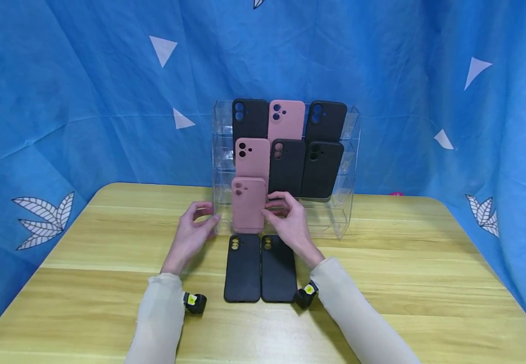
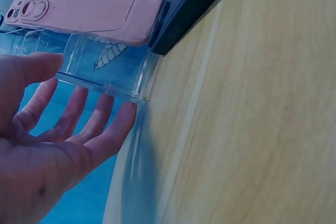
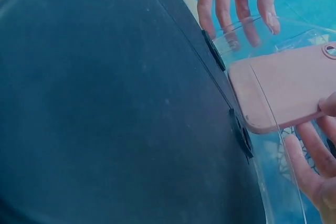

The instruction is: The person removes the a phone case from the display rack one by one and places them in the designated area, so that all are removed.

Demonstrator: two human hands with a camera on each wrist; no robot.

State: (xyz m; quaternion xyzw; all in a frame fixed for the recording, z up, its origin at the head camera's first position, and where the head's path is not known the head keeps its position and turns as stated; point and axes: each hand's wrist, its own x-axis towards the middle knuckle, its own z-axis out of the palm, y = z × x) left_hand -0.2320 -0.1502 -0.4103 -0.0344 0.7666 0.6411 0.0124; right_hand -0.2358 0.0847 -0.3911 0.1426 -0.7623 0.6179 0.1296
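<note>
A pink phone case (image 1: pixel 248 205) stands in the lowest tier of a clear stepped display rack (image 1: pixel 342 215). My right hand (image 1: pixel 290 218) pinches its right edge, thumb on the front face and other fingers behind; the same pink case (image 3: pixel 286 90) shows in the right wrist view. My left hand (image 1: pixel 192 233) is at the rack's left side, fingers spread and loosely bent, fingertips right at the clear side panel (image 2: pixel 100 85). Two black phone cases, a left one (image 1: pixel 242 268) and a right one (image 1: pixel 277 273), lie side by side in front of the rack.
The middle tier holds a pink case (image 1: pixel 252 159) and two black ones (image 1: pixel 286 169). On the top tier a pink case (image 1: pixel 286 119) stands between two black ones (image 1: pixel 328 121). A blue patterned curtain (image 1: pixel 108 91) hangs behind the wooden table (image 1: pixel 426 283).
</note>
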